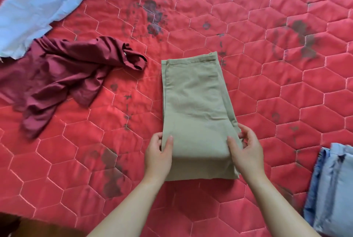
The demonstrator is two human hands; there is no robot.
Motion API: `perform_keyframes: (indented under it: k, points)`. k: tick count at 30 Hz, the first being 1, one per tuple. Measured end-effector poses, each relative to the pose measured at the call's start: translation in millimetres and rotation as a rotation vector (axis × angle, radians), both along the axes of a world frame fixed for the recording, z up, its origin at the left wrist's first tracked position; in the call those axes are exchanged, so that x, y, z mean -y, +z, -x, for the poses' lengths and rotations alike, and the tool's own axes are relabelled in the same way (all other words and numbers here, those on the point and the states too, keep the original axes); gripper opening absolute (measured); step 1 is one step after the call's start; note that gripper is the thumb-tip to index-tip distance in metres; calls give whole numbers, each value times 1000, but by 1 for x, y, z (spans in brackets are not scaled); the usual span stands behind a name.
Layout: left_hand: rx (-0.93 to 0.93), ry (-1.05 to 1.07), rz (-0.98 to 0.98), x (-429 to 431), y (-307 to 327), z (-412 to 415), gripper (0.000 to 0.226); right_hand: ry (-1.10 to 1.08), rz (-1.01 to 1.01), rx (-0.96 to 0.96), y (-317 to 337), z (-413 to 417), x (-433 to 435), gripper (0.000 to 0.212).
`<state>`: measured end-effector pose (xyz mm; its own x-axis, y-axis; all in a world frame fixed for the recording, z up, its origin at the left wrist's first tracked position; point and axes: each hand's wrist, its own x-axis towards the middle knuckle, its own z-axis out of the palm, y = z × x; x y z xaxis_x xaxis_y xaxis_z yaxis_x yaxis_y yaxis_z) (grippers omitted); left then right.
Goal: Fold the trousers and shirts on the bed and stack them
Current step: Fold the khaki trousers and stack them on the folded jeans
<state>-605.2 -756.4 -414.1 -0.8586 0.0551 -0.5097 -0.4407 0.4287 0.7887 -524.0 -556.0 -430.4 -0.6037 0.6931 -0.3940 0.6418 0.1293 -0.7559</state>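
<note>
Khaki trousers point(194, 101) lie folded into a long strip on the red quilted bed point(267, 76), with their near end raised in a fold. My left hand point(158, 156) grips the left side of that near end, thumb on top. My right hand point(246, 150) grips the right side, fingers curled round the edge. A crumpled maroon shirt point(63, 78) lies to the left. Partly over the maroon shirt, a light blue garment point(36, 9) is spread at the far left. Folded blue denim point(332, 192) sits at the right edge.
The red quilt with hexagon stitching and dark flower prints stretches beyond the trousers and to their right. A dark strip at the bottom left point(11, 225) shows the bed's near edge.
</note>
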Motion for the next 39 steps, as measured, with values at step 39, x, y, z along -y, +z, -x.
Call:
perform_keyframes:
  k: [39]
  points:
    - [34,-337,158,30,-23,-62,41,297,-32,115,-12,-63,16,55]
